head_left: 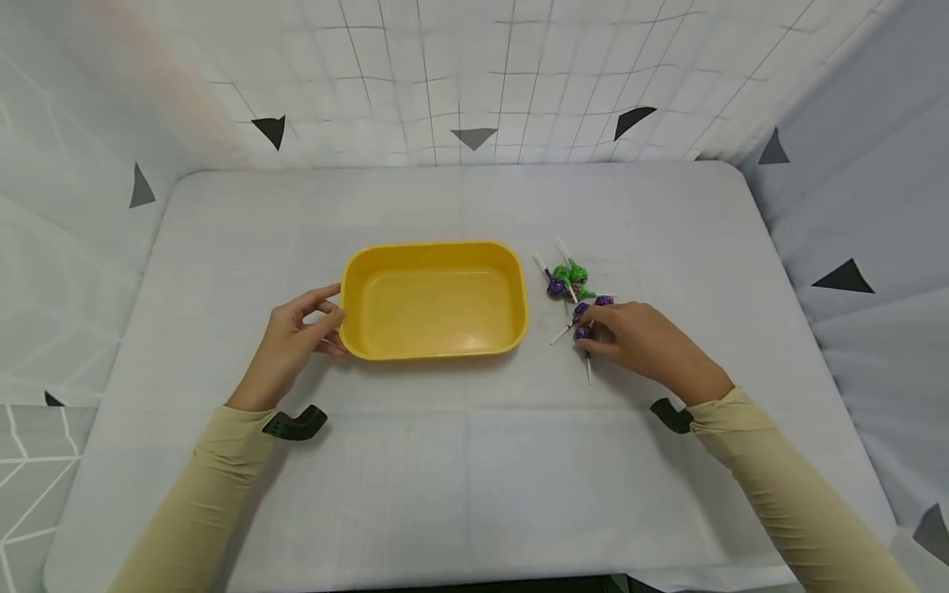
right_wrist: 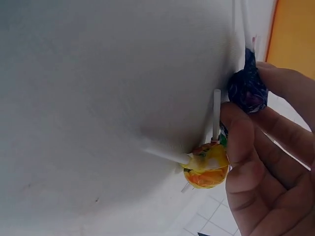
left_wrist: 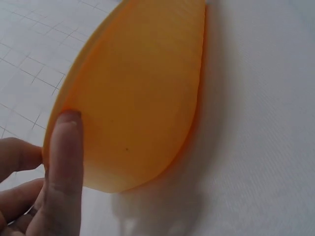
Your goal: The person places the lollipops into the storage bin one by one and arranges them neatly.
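While the left hand (head_left: 300, 333) rests at the left end of the yellow plastic tray (head_left: 433, 317), its thumb lies against the outer face of that end wall and its other fingers, loosely bent, touch the rim. The tray stands on a white-covered table (head_left: 415, 486).

Off the tray's right end, the right hand (head_left: 630, 338) pinches a purple-wrapped lollipop (right_wrist: 247, 93) between thumb and fingertip, the white stick jutting out past the fingers. Which of the purple sweets by the fingertips in the head view is the pinched one, I cannot tell.

Level with the tray's far half and just beyond the right hand lie two green-wrapped lollipops (head_left: 577, 273) and a dark purple lollipop (head_left: 556, 287), the purple one nearer the tray. A yellow-wrapped lollipop (right_wrist: 205, 169) shows close to the right hand's fingers in the wrist view.

Tan sleeves (head_left: 200, 502) cover both arms, reaching in from the tray's near side, and a black wrist mount (head_left: 295, 423) sits in front of the tray's left end.
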`<state>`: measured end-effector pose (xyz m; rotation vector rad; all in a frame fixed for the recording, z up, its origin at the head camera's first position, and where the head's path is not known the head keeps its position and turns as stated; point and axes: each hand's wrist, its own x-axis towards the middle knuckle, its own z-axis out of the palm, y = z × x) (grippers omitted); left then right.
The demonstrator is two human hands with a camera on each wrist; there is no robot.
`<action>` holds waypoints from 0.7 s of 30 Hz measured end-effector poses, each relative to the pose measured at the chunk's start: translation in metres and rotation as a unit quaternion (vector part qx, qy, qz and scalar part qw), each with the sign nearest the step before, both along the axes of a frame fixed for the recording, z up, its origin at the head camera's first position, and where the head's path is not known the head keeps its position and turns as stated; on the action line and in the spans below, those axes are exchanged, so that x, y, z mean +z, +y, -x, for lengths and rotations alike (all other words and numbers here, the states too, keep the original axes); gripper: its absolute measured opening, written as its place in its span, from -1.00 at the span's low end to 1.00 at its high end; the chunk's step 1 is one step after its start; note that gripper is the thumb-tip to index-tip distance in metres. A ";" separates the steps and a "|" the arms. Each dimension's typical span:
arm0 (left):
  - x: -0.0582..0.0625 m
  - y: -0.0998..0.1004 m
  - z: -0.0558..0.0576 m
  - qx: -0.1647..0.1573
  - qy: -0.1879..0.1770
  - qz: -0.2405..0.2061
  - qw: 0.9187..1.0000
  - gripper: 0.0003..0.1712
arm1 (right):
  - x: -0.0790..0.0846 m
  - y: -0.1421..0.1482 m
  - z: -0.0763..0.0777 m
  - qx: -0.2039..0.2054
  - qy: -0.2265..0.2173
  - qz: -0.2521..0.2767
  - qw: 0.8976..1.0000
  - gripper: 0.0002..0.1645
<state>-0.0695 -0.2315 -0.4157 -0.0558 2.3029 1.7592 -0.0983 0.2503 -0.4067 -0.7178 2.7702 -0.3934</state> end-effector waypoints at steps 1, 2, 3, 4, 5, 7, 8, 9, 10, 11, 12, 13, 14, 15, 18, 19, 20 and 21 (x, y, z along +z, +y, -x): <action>0.000 0.000 0.000 0.000 0.001 0.001 1.000 -0.34 | 0.000 0.000 0.000 0.000 -0.003 0.002 1.000 -0.71; 0.000 0.000 0.000 0.000 0.001 0.001 1.000 -0.34 | 0.000 0.000 0.001 0.000 -0.006 0.004 1.000 -0.72; 0.000 -0.001 0.000 0.001 0.001 0.001 1.000 -0.35 | 0.001 -0.001 0.001 0.000 -0.008 0.006 1.000 -0.72; 0.000 -0.001 0.000 0.001 0.001 0.000 1.000 -0.35 | 0.001 -0.001 0.001 0.000 -0.010 0.010 1.000 -0.73; 0.000 0.000 0.001 0.000 0.002 0.000 1.000 -0.35 | 0.001 -0.001 0.001 0.000 -0.012 0.013 1.000 -0.74; 0.000 0.000 0.001 -0.001 0.004 0.000 1.000 -0.35 | 0.002 -0.002 0.001 0.001 -0.016 0.022 1.000 -0.75; 0.001 0.000 0.001 0.000 0.003 -0.001 1.000 -0.36 | 0.003 -0.002 0.001 0.003 -0.016 0.026 1.000 -0.76; 0.001 0.000 0.001 -0.001 0.003 -0.002 1.000 -0.36 | 0.004 -0.003 0.001 0.005 -0.015 0.032 0.999 -0.76; 0.001 0.000 0.001 -0.001 0.003 -0.004 1.000 -0.36 | 0.006 -0.003 0.002 0.006 -0.015 0.040 0.999 -0.77; 0.002 0.000 0.001 -0.001 0.003 -0.004 1.000 -0.37 | 0.007 -0.004 0.003 0.007 -0.015 0.047 0.999 -0.77; 0.002 0.001 0.001 0.000 0.003 -0.006 1.000 -0.37 | 0.010 -0.005 0.003 0.007 -0.015 0.055 0.998 -0.77; 0.002 0.001 0.001 0.000 0.002 -0.008 1.000 -0.37 | 0.012 -0.006 0.005 0.009 -0.013 0.062 0.998 -0.78; 0.003 0.001 0.001 0.001 0.001 -0.009 1.000 -0.38 | 0.015 -0.006 0.006 0.009 -0.013 0.070 0.997 -0.78; 0.003 0.001 0.001 0.000 0.002 -0.010 1.000 -0.37 | 0.018 -0.008 0.008 0.008 -0.013 0.079 0.997 -0.79; 0.003 0.002 0.001 -0.001 0.003 -0.013 1.000 -0.37 | 0.027 -0.012 0.013 0.006 -0.010 0.098 0.995 -0.78; 0.002 0.002 0.001 -0.001 0.002 -0.014 1.000 -0.37 | 0.030 -0.014 0.015 0.005 -0.008 0.105 0.994 -0.78; 0.002 0.002 0.001 -0.001 0.002 -0.015 1.000 -0.37 | 0.032 -0.016 0.017 0.004 -0.009 0.112 0.994 -0.78; 0.002 0.002 0.001 -0.001 0.001 -0.015 1.000 -0.37 | 0.035 -0.018 0.019 0.003 -0.007 0.118 0.993 -0.77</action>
